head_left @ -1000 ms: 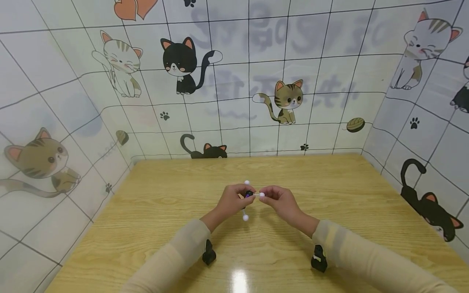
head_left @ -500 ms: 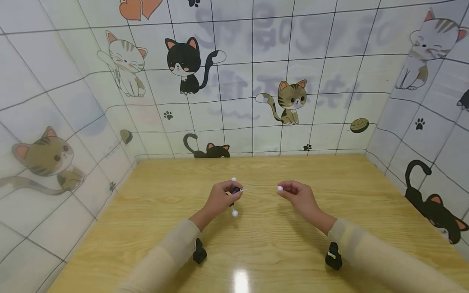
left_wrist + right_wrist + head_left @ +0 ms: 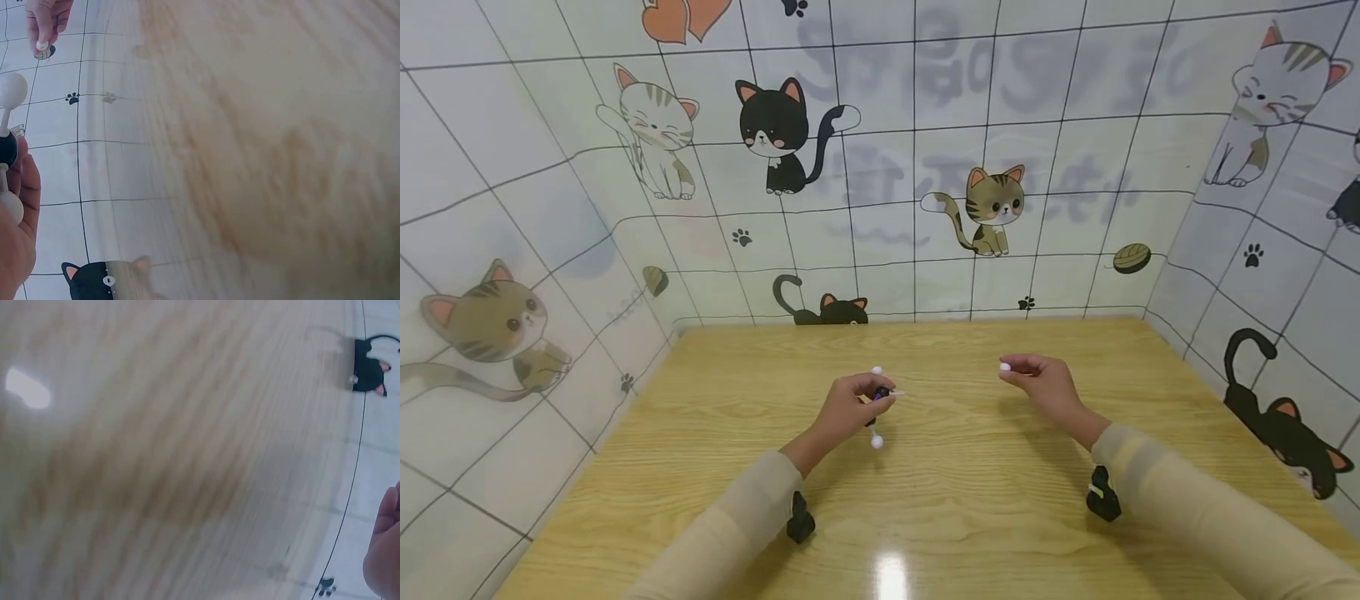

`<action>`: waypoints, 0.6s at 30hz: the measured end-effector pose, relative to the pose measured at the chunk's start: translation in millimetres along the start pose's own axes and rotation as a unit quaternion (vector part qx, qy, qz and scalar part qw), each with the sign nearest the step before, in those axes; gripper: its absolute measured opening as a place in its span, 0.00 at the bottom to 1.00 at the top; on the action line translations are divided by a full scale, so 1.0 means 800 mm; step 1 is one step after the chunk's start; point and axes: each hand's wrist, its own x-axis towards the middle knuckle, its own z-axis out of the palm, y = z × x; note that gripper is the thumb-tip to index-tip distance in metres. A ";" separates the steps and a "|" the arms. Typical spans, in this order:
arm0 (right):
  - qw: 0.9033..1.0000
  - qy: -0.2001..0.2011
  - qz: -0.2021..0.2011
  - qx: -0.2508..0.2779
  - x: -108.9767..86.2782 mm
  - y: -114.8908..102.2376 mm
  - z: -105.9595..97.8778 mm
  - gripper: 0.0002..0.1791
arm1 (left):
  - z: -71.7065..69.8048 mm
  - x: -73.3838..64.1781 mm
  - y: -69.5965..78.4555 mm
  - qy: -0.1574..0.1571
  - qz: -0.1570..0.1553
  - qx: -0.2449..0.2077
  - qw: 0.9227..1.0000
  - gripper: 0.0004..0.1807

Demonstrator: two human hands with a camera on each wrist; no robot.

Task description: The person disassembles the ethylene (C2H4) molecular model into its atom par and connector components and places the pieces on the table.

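My left hand (image 3: 850, 406) pinches a ball-and-stick molecular model between thumb and fingers, held above the table. Its black ball (image 3: 882, 392) shows at the fingertips, with a bare thin white stick (image 3: 898, 392) pointing right. White balls stand on sticks at the far end and at the near end (image 3: 877, 442). In the left wrist view a large white ball (image 3: 12, 91) and the black ball (image 3: 6, 149) are partly cut off. Apart to the right, my right hand (image 3: 1047, 390) pinches one loose white ball (image 3: 1004, 367). The right wrist view catches only part of that hand (image 3: 384, 556).
A light wood-grain table (image 3: 955, 500) lies under both hands. A white gridded cloth with printed cats (image 3: 880, 208) encloses the back and sides. Small black devices hang at the left wrist (image 3: 801, 518) and the right wrist (image 3: 1102, 496).
My right hand has drawn the white ball away from the stick and moved right and farther back with it. The left hand shifted slightly left, keeping the model.
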 end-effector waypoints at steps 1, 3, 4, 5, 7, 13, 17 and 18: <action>1.000 0.001 0.002 -0.013 0.003 0.004 -0.006 0.20 | 0.000 -0.001 0.001 -0.001 -0.001 0.001 1.000 0.07; 0.999 -0.002 0.002 -0.036 0.010 0.012 -0.016 0.20 | 0.000 -0.002 0.003 -0.002 -0.001 0.006 1.000 0.07; 0.999 -0.001 0.005 -0.047 0.013 0.017 -0.021 0.20 | -0.001 -0.002 0.005 -0.004 -0.002 0.008 1.000 0.08; 0.998 -0.001 0.005 -0.057 0.016 0.021 -0.025 0.20 | -0.002 -0.002 0.008 -0.005 -0.002 0.010 1.000 0.08; 0.997 -0.003 0.009 -0.071 0.022 0.029 -0.033 0.20 | -0.004 -0.004 0.019 -0.012 -0.002 0.007 1.000 0.08; 0.994 -0.005 0.032 -0.100 0.037 0.051 -0.050 0.19 | -0.009 -0.010 0.044 -0.030 -0.008 -0.007 0.999 0.09; 0.991 -0.008 0.051 -0.120 0.043 0.062 -0.059 0.18 | -0.009 -0.012 0.044 -0.031 -0.010 -0.008 0.999 0.09; 0.991 -0.009 0.053 -0.125 0.044 0.064 -0.061 0.18 | -0.009 -0.012 0.044 -0.032 -0.012 -0.007 0.999 0.09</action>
